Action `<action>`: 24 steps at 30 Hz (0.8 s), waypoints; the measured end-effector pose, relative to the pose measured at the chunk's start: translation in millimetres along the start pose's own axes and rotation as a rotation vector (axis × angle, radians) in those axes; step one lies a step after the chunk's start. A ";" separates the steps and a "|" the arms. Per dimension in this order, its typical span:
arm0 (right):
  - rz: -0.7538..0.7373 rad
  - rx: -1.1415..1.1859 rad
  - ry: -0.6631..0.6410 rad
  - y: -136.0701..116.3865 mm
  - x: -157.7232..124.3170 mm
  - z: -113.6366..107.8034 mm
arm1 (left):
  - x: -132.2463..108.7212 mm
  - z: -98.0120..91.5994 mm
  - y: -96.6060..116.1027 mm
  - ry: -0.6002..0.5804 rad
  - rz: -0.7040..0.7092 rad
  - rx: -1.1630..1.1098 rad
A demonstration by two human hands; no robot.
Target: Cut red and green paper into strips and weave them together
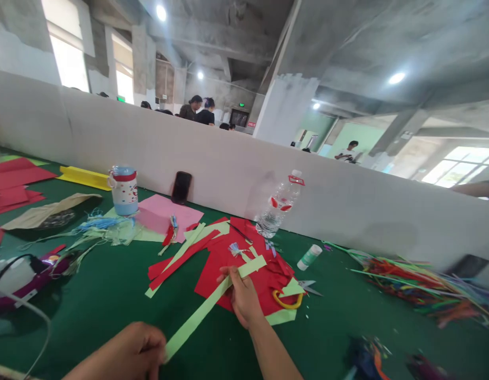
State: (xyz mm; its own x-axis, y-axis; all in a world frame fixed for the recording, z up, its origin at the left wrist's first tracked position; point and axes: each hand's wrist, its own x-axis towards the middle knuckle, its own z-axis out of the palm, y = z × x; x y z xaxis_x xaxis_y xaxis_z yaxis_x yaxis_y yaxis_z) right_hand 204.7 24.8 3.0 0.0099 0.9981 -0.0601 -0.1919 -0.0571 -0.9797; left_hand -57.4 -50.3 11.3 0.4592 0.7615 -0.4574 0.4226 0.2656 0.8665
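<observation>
A long light green paper strip (207,309) stretches between my two hands above the green table. My left hand (139,348) is closed on its lower end. Near the upper end, my right hand (242,295) pinches the same strip between thumb and fingers. Red paper sheets (212,272) lie beneath and behind my right hand, with small green pieces on them. Red and green strips (181,258) lie to the left of the sheets. Scissors with yellow handles (287,302) rest to the right of my right hand.
A glue stick (309,257) and a tilted water bottle (278,208) stand behind the scissors. A cup (124,191), a phone (181,187) and pink paper (159,214) are near the white partition (224,163). Pipe cleaners (418,285) lie right; a purple device (30,279) is left.
</observation>
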 end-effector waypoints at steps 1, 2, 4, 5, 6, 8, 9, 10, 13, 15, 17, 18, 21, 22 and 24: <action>0.007 -0.005 -0.012 -1.1 -1.5 0.7 | -2.5 -4.3 -2.2 -0.017 0.000 0.002; 0.019 -0.013 -0.034 -2.2 -3.6 2.7 | -3.2 -8.6 -2.5 -0.033 0.023 -0.008; 0.051 -0.034 -0.099 -3.6 -8.7 11.4 | 1.6 -14.5 2.4 0.039 0.160 -0.077; 0.057 -0.051 -0.134 -3.8 -11.5 17.7 | 6.8 -15.0 7.0 0.120 0.234 -0.147; 0.046 -0.084 -0.164 -3.6 -14.2 24.7 | 13.4 -13.3 12.2 0.137 0.250 -0.173; -0.018 -0.183 -0.193 -2.4 -18.5 38.3 | 28.2 -4.4 22.1 0.119 0.250 -0.195; -0.054 -0.235 -0.197 -1.8 -19.8 43.6 | 35.0 1.7 25.7 0.107 0.243 -0.207; -0.083 -0.280 -0.197 -1.2 -20.5 47.6 | 40.8 7.9 28.1 0.106 0.230 -0.225; -0.118 -0.330 -0.184 -0.8 -19.3 50.5 | 51.1 21.1 27.9 0.124 0.187 -0.286; -0.156 -0.341 -0.163 -1.3 -17.1 48.3 | 53.4 23.2 24.3 0.156 0.168 -0.338; -0.206 -0.350 -0.138 -1.1 -15.0 45.9 | 54.1 21.8 21.2 0.190 0.152 -0.393; -0.229 -0.356 -0.128 -0.2 -14.2 45.1 | 54.2 20.9 20.3 0.201 0.144 -0.417; -0.266 -0.389 -0.116 6.4 -13.7 43.7 | 54.4 20.1 20.8 0.216 0.134 -0.482; -0.271 -0.406 -0.118 9.3 -14.1 43.1 | 54.5 20.7 21.6 0.221 0.135 -0.506; -0.280 -0.454 -0.129 14.5 -15.0 40.9 | 54.6 22.0 22.6 0.242 0.137 -0.562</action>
State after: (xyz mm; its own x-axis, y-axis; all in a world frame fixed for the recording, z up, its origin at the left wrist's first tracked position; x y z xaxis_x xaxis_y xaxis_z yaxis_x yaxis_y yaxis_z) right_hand 161.7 9.9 -2.5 -0.1264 0.9695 0.2102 0.2441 0.2358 -0.9406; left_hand -5.6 -15.7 1.5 0.2627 0.9053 -0.3338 -0.1330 0.3766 0.9168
